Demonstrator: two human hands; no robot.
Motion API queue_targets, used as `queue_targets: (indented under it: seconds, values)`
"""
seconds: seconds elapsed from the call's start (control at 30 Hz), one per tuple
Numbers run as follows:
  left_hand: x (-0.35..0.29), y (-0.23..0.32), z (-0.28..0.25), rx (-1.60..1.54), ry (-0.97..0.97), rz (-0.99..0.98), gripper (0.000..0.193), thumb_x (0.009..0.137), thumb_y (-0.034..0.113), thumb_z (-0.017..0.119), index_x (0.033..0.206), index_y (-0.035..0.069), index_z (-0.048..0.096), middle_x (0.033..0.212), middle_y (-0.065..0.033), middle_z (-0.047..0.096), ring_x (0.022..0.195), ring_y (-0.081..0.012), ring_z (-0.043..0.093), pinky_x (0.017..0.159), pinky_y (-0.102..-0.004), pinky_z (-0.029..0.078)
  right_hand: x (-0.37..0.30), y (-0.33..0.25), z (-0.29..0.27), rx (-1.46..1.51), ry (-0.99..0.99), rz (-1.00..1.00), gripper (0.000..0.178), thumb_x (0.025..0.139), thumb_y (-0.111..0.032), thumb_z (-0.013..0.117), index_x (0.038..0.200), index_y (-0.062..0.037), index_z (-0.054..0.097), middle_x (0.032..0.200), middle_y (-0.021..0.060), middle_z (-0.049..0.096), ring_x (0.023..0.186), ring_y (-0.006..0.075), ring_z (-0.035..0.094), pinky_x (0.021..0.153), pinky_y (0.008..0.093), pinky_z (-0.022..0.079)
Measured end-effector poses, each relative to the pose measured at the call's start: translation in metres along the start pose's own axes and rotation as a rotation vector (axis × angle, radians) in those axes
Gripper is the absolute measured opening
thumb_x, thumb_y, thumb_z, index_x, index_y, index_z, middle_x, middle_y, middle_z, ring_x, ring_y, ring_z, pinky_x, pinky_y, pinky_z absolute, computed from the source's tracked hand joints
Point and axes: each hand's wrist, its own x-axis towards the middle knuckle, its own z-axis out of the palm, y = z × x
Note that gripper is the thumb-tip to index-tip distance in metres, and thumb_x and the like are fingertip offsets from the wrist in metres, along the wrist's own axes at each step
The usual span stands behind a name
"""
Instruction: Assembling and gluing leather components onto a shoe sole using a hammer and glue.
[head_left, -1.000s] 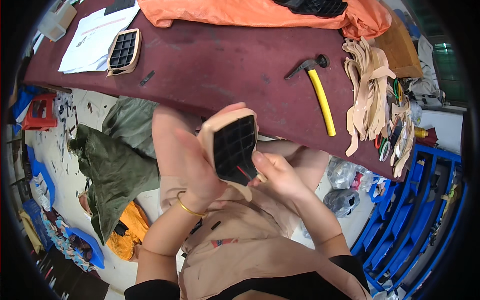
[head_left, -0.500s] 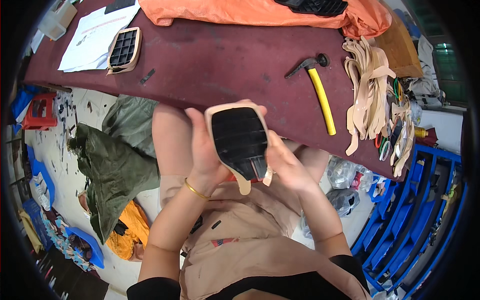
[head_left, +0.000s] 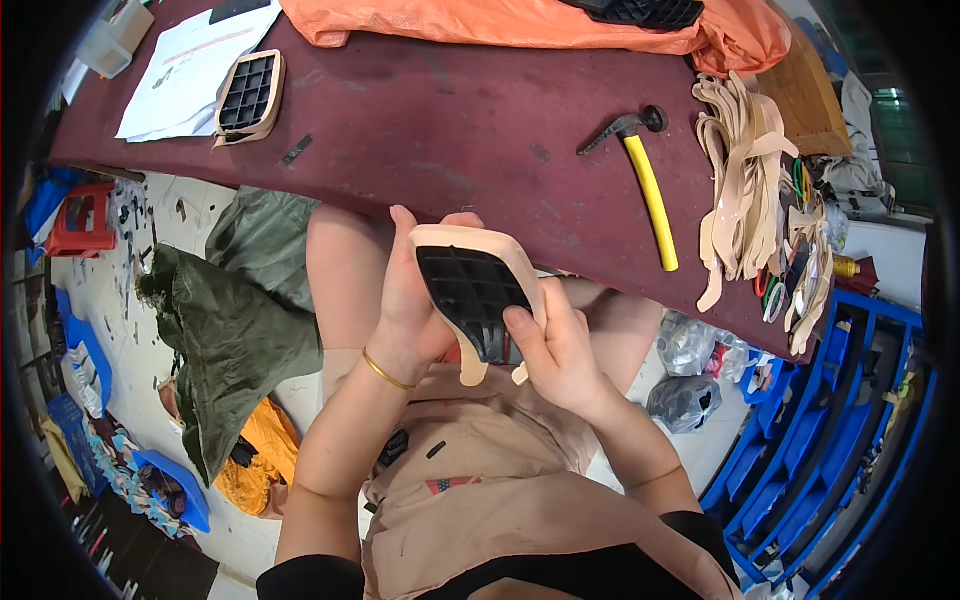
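Note:
Above my lap, at the table's near edge, I hold a black plastic shoe platform (head_left: 470,290) with a gridded face and a beige strip (head_left: 510,250) wrapped around its edge. Two loose ends of the strip hang at its narrow end. My left hand (head_left: 405,305) supports the left side, its thumb up and its other fingers partly hidden behind. Wrapped around the right edge is my right hand (head_left: 562,345), its thumb pressed on the black face. The platform is tilted, showing the strip along its far and right edges.
On the maroon table (head_left: 430,130) lie a hammer (head_left: 648,190) with a yellow handle, a bundle of beige strips (head_left: 745,180), scissors (head_left: 775,295), a similar wrapped platform (head_left: 250,95) and papers (head_left: 195,70). An orange sack (head_left: 480,25) lies along the back. Blue racks (head_left: 820,430) stand right.
The platform has turned in my hands, showing more of its beige edge. My right thumb has moved onto its black face, and my right hand has closed around the side.

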Motion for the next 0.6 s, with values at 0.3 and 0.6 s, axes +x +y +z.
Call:
queue_targets:
  seconds: [0.3, 0.6]
  values:
    - [-0.032, 0.001, 0.047, 1.969, -0.049, 0.847, 0.033, 0.083, 0.019, 0.065, 0.113, 0.008, 0.057, 0.11, -0.0068, 0.056, 0.102, -0.0195, 0.053, 0.089, -0.0319, 0.04, 0.017, 0.002, -0.037, 0.84, -0.123, 0.472, 0.031, 0.098, -0.03, 0.047, 0.113, -0.0041, 0.051, 0.081, 0.0006, 0.059, 0.054, 0.0037, 0.048, 0.042, 0.0177, 0.034]
    - [-0.017, 0.013, 0.043, 0.766, 0.287, 0.181, 0.017, 0.093, 0.018, 0.058, 0.092, 0.001, 0.061, 0.083, -0.0042, 0.066, 0.07, -0.0062, 0.06, 0.063, -0.0208, 0.049, 0.027, 0.01, -0.051, 0.396, -0.197, 0.24, 0.069, 0.095, -0.06, 0.025, 0.095, 0.0004, 0.058, 0.061, -0.0033, 0.045, 0.057, 0.0051, 0.041, 0.055, 0.0195, 0.034]
